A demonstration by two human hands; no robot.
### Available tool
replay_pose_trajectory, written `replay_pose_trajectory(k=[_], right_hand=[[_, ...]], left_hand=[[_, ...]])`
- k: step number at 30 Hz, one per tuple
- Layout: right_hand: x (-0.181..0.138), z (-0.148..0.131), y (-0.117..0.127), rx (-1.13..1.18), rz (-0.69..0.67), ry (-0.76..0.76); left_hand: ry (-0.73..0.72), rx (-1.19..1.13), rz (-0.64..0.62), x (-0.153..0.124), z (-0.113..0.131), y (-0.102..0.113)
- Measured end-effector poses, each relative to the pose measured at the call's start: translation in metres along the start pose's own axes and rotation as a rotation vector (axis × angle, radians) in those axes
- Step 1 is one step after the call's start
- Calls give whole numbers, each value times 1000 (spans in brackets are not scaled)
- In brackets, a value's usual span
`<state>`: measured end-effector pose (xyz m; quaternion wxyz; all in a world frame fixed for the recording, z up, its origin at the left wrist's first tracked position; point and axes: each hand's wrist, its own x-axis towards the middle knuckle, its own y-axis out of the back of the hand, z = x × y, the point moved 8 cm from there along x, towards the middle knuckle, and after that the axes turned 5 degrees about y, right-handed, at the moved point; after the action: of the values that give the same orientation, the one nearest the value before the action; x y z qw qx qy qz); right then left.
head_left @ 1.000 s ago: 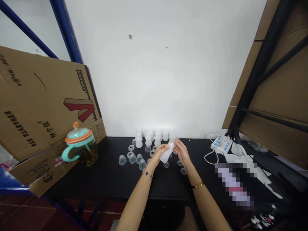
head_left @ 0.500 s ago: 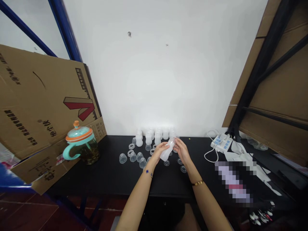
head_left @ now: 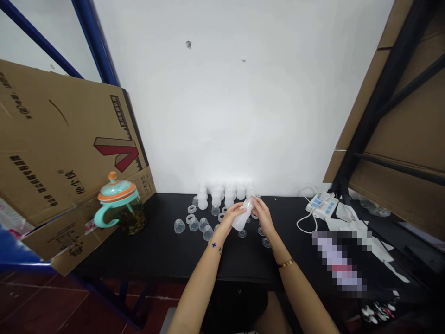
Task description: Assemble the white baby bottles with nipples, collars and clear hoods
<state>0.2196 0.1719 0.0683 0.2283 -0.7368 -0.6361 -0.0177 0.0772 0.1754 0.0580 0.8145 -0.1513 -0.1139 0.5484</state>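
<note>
Above the black table, a milky-white baby bottle (head_left: 239,222) is held tilted, its upper end leaning to the right. My left hand (head_left: 230,218) is closed around its body. At the upper end, the fingers of my right hand (head_left: 263,217) are closed on a clear top part, mostly hidden by them. Behind my hands stand several white bottles (head_left: 202,200) in rows against the wall. Clear domed caps (head_left: 179,226) and pale rings (head_left: 192,209) lie to the left of my left hand. Several clear discs (head_left: 266,242) are below and beside my right hand.
A teal and orange lidded jug (head_left: 121,208) with dark contents stands at the left, before a large cardboard sheet (head_left: 69,139). On the right are a white power strip (head_left: 322,205) with a looped cable and pale paper scraps (head_left: 373,246). A white wall backs the table.
Both hands keep their hold on the baby bottle, with only a slight shift of the fingers at its top. The whole view has moved a little.
</note>
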Motion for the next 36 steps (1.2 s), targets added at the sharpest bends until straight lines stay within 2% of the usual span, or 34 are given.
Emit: replay_pose_trajectory(k=[4, 8, 15, 19, 27, 36], right_hand=[[-4, -3, -4, -48, 2, 48], [-10, 2, -16, 34, -48, 22], [-18, 17, -30, 129, -92, -50], [-20, 19, -32, 151, -101, -94], [-19, 25, -27, 205, -78, -146], [-19, 26, -25, 188, -73, -163]], left_hand=[[-28, -26, -5, -1, 3, 0], [-54, -34, 10, 0, 4, 1], [-154, -15, 146, 4, 7, 16], [-224, 66, 210, 3, 11, 20], [-287, 249, 224, -3, 17, 12], [-288, 260, 238, -4, 18, 12]])
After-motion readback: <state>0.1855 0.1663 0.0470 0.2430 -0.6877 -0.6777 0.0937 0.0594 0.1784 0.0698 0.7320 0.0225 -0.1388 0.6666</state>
